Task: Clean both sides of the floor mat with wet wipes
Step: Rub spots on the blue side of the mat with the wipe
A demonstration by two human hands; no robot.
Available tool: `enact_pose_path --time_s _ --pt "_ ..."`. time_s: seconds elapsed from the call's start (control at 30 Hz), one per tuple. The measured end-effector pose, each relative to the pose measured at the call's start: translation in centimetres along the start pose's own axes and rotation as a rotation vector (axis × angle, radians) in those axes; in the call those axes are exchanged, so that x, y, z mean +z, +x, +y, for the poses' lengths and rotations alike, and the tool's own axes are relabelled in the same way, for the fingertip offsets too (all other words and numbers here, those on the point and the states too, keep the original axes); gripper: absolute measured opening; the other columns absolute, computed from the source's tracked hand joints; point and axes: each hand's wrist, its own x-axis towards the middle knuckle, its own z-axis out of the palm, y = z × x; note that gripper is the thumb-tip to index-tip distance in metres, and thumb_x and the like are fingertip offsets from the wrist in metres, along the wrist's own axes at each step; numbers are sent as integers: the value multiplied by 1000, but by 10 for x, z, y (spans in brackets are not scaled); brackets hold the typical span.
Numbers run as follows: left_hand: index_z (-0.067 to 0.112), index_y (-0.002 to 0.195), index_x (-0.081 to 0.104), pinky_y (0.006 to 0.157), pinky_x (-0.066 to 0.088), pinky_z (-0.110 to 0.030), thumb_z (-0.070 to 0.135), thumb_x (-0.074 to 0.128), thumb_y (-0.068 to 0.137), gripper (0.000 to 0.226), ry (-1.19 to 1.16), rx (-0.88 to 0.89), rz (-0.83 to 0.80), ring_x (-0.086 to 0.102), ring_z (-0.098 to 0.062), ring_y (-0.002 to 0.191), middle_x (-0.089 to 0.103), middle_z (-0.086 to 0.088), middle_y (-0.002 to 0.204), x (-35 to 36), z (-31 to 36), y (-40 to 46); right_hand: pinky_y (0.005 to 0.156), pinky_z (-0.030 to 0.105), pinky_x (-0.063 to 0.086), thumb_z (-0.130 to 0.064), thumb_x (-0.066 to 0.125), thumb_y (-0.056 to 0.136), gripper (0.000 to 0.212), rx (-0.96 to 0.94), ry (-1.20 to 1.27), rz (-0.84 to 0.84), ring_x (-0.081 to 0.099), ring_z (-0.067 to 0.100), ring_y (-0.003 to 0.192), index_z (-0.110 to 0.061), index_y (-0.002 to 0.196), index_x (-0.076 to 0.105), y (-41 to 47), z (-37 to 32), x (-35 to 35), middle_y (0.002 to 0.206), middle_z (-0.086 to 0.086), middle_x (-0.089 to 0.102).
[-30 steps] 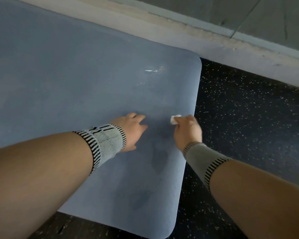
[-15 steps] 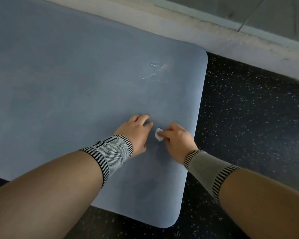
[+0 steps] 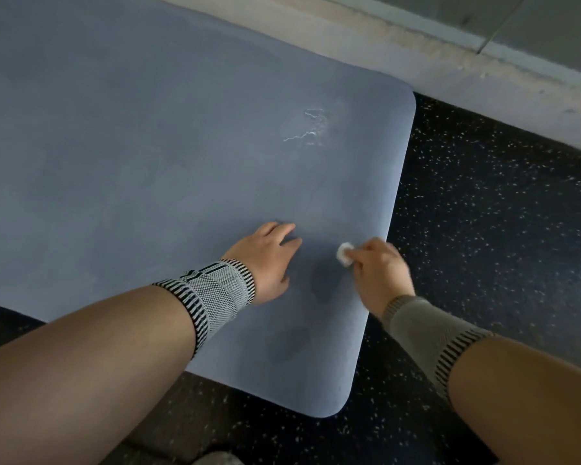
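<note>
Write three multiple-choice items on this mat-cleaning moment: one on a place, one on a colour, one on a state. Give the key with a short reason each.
1. Where on the mat are the white streaks?
A. near its far right corner
B. under the left hand
C. at its near edge

2. What colour is the floor beside the mat?
A. plain white
B. black with pale specks
C. red

3. How does the right hand hold the wipe?
A. flat under an open palm
B. not at all
C. bunched small at its fingertips

Key:
1 A, the streaks lie up by the rounded far right corner, well beyond both hands.
2 B, dark flooring dotted with light flecks.
3 C, a small white wad shows at the fingertips, while the left hand rests flat on the mat.
</note>
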Motion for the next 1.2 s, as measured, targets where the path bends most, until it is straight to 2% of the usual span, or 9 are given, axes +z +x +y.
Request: enact_pose_path --time_s 0.1,0.2,0.3,0.47,0.6,0.67,0.83,1.03,1.2 --pt "17 149 28 115 28 -40 40 57 87 73 29 1 -27 9 -24 145 10 -5 159 0 2 -1 76 13 32 -16 51 93 22 187 79 -12 47 21 89 -19 100 71 13 -15 6 92 -2 45" --pt "18 146 36 113 30 -39 35 59 87 66 30 16 8 19 -23 142 20 -3 156 -3 7 -4 80 23 38 -21 53 93 21 -105 39 -192 49 26 96 -18 102 71 -5 -42 18 98 6 53" --pt "20 143 41 109 34 -37 35 59 88 60 9 26 25 27 -22 137 28 -1 151 3 10 -14 76 34 45 -15 60 90 15 -159 77 -138 53 31 86 -13 93 75 -27 -24 7 88 11 58" --pt "19 146 36 111 32 -37 47 57 86 69 36 58 -13 23 -21 139 24 -1 152 9 10 -26 78 24 41 -12 54 91 20 194 24 -26 52 22 87 -21 94 72 -9 -15 7 96 2 52" --pt "20 145 37 109 34 -34 46 61 84 71 52 82 -8 25 -20 137 25 1 151 8 13 -32 81 26 38 -17 56 90 17 -122 54 -257 51 26 93 -15 97 72 -40 -40 19 97 9 56" --pt "20 144 39 108 34 -35 46 61 83 70 51 93 -4 26 -20 136 26 0 151 12 14 -38 76 32 45 -9 62 85 14 -158 56 -203 55 32 85 -10 92 74 -52 -23 11 91 13 58" --pt "21 147 33 110 31 -36 45 59 86 71 60 126 -40 23 -22 138 22 -1 153 21 18 -52 71 20 35 -8 55 88 19 223 24 -44 50 18 80 -17 96 70 -26 -11 12 96 -2 47" --pt "21 146 34 109 32 -35 43 61 85 71 63 128 -61 23 -21 138 21 -1 153 24 20 -66 72 21 36 -9 56 88 20 -112 54 -223 51 20 83 -19 98 69 -64 -27 25 93 1 51" --pt "16 148 30 112 31 -36 45 60 86 75 67 110 -64 22 -22 139 19 -2 154 26 20 -70 69 19 35 -8 55 88 21 241 -4 -69 45 12 78 -20 101 65 -44 -17 16 98 -3 47"
